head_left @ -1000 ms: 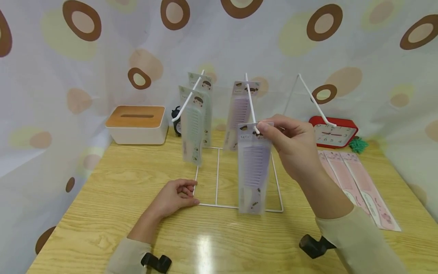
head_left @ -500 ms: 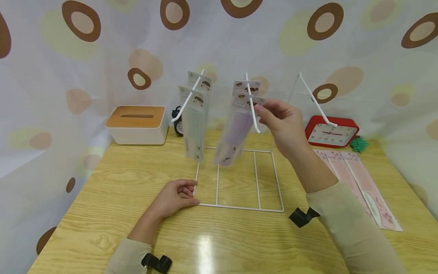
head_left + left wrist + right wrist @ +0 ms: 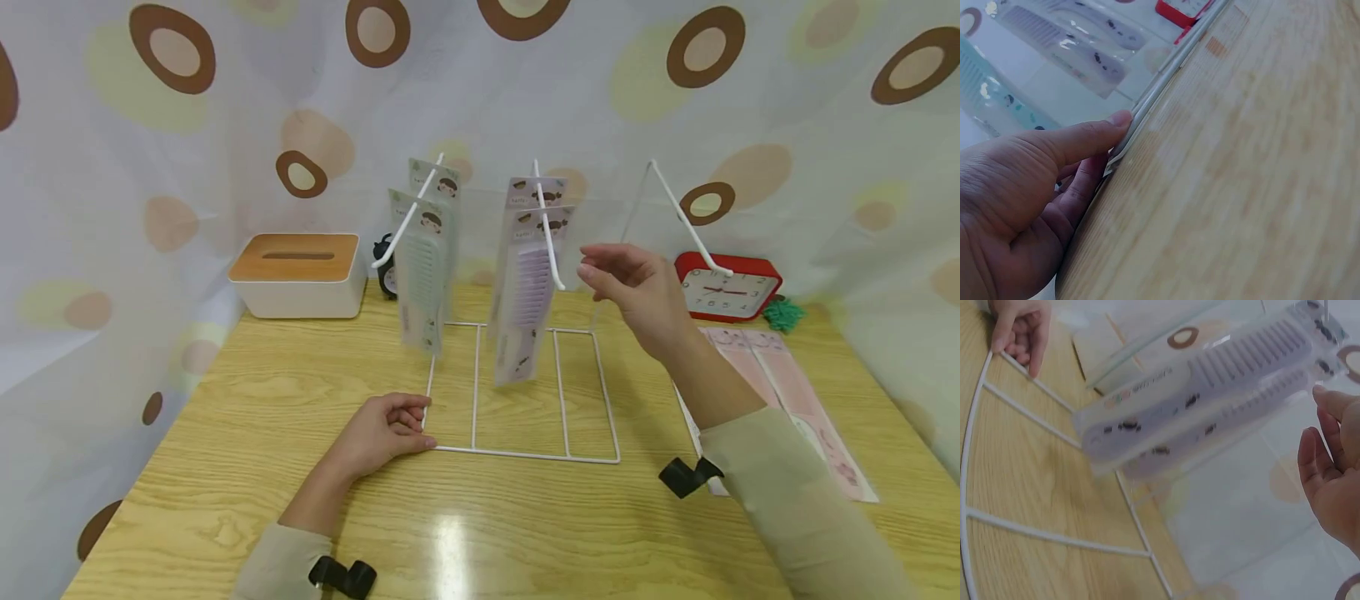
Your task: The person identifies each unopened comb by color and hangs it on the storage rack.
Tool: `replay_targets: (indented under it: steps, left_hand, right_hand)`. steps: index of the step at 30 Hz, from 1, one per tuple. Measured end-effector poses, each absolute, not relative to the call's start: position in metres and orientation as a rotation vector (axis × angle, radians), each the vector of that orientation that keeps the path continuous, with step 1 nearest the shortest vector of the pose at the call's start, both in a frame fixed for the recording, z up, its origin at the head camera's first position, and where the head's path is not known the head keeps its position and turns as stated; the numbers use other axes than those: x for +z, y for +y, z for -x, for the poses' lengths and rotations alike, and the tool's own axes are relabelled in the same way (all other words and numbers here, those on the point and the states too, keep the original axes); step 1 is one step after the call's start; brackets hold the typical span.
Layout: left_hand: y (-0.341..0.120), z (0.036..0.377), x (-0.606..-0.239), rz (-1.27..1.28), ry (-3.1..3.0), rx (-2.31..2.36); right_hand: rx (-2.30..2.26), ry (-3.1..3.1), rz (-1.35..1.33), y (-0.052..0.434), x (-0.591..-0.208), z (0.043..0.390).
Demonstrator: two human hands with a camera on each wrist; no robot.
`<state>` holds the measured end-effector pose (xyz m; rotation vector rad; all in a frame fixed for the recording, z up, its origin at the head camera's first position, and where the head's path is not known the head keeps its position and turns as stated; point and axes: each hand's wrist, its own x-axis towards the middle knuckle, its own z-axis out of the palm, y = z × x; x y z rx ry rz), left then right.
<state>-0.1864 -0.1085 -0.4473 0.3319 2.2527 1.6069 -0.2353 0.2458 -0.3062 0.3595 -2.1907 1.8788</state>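
Observation:
My left hand [image 3: 386,433] pinches the front left corner of a white wire display rack [image 3: 517,454], thumb on the front bar in the left wrist view. Two purple combs in clear packets hang from the rack's middle hook; the front packaged comb [image 3: 528,292] is in full view and overlaps the one behind. On the left hook hang two green packaged combs, the nearer green comb [image 3: 422,275] in front. My right hand [image 3: 637,292] is just right of the middle hook's tip, fingers loosely bent and holding nothing. The right hook [image 3: 692,221] bears no packet.
Pink packaged combs [image 3: 795,392] lie flat at the right of the wooden table [image 3: 225,467], partly behind my right forearm. At the back stand a red clock [image 3: 727,287], a small green ornament [image 3: 783,315], a tissue box [image 3: 300,279] and a dark alarm clock [image 3: 386,271].
My right hand moved the front purple comb back along the middle hook, then let go and drew off to the right. The comb now hangs free. My left hand has stayed at the rack's corner.

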Motion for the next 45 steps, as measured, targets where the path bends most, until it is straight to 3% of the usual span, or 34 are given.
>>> replay_targets:
  steps: [11,20,26,35,45]
  left_hand:
    - [-0.112,0.186,-0.445,-0.31,2.25,1.612]
    - [-0.114,0.185,-0.448,-0.304,2.231,1.625]
    - [-0.114,0.184,-0.449,-0.305,2.212,1.638]
    - [-0.112,0.183,-0.45,-0.317,2.241,1.63]
    - [-0.11,0.186,-0.449,-0.335,2.241,1.629]
  right_hand:
    - [1.412,-2.59,-0.012,0.339,-0.378,0.253]
    - [1.22,-2.877,0.035,0.383,-0.414,0.257]
    - [1.012,-3.117,0.137,0.4,-0.423,0.259]
    - [0.827,-3.259,0.002,0.406,-0.418,0.264]
    - [0.996,-3.07,-0.003,0.395,-0.418,0.264]
